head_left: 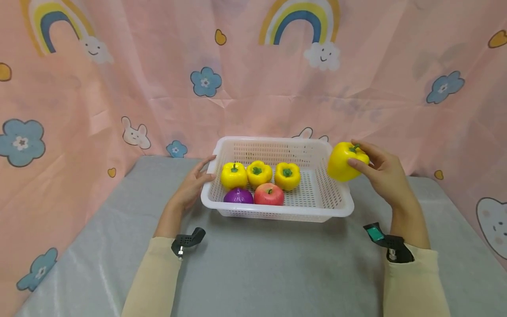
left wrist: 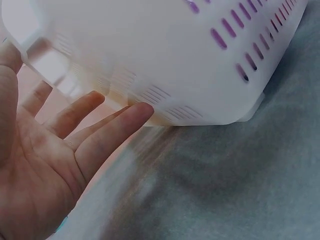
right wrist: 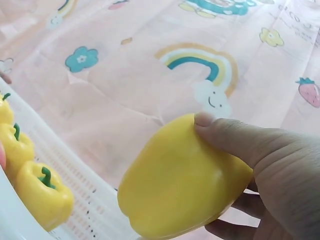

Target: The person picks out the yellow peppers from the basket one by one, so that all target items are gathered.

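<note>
My right hand [head_left: 386, 174] holds a yellow bell pepper [head_left: 343, 162] beside the right rim of a white plastic basket [head_left: 277, 211]. The thumb [right wrist: 225, 131] lies on the pepper's upper side in the right wrist view, with other fingers underneath. At the basket's left end rests my left hand [head_left: 192, 185], its thumb at the rim. Its fairly straight fingers [left wrist: 112, 137] spread along the outside wall in the left wrist view. Inside the basket sit three more yellow bell peppers [head_left: 287, 176], a red apple [head_left: 269, 194] and a shiny purple vegetable [head_left: 238, 196], partly hidden by the front rim.
The basket stands on a grey cloth-covered table [head_left: 285, 268]. Behind it hangs a pink curtain [head_left: 245, 110] printed with rainbows, flowers and rabbits. A black wrist mount [head_left: 188, 240] is on the left wrist, and another mount [head_left: 390, 244] is on the right.
</note>
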A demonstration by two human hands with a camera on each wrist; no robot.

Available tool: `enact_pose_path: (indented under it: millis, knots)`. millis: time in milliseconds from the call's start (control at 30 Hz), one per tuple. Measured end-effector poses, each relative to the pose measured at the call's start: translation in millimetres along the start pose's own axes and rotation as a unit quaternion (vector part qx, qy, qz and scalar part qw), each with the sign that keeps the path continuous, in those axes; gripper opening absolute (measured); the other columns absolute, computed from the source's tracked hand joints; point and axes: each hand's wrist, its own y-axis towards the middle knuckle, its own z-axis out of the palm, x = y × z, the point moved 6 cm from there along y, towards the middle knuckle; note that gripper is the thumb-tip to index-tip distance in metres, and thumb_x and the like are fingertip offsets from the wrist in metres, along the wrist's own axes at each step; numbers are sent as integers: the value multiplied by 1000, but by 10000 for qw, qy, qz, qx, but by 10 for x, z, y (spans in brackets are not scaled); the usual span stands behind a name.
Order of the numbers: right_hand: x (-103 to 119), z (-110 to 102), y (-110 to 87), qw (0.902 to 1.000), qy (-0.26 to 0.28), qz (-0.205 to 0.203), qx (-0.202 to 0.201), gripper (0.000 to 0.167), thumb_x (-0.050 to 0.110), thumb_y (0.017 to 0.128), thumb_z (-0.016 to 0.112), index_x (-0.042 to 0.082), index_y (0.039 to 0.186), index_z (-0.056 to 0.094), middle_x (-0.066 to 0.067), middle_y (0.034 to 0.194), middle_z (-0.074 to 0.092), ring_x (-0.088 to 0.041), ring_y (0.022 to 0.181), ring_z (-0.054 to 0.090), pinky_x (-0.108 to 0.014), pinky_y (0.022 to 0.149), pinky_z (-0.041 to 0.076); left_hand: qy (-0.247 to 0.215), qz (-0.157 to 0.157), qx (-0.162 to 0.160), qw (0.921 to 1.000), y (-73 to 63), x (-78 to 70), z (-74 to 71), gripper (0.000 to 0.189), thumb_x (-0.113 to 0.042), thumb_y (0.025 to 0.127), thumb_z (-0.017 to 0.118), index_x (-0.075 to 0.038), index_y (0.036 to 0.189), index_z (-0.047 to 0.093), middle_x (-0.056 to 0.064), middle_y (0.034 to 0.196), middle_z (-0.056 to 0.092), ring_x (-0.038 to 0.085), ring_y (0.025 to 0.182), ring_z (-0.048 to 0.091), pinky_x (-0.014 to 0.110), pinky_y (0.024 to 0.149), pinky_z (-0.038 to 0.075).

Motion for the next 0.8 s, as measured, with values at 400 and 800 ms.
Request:
enact_pose_path:
  millis: [400, 800]
  knots:
    - [23, 107, 24, 9982, 513, -262, 143, 48, 8, 99, 59, 4, 146, 50, -15, 147, 48, -2, 114, 49, 1, 95, 41, 57, -48, -82, 9999, 18, 27, 0, 64, -20, 101, 53, -32, 159, 27, 17, 158, 43, 40, 134, 54, 46, 98, 57]
    - [58, 246, 69, 9994, 80, 230, 244, 44, 18, 99, 60, 1, 137, 47, -18, 158, 38, -14, 114, 44, -3, 85, 40, 200, 8, -98, 9998, 10, 20, -5, 64, -20, 101, 51, -30, 160, 26, 18, 161, 39, 43, 136, 52, 45, 98, 57]
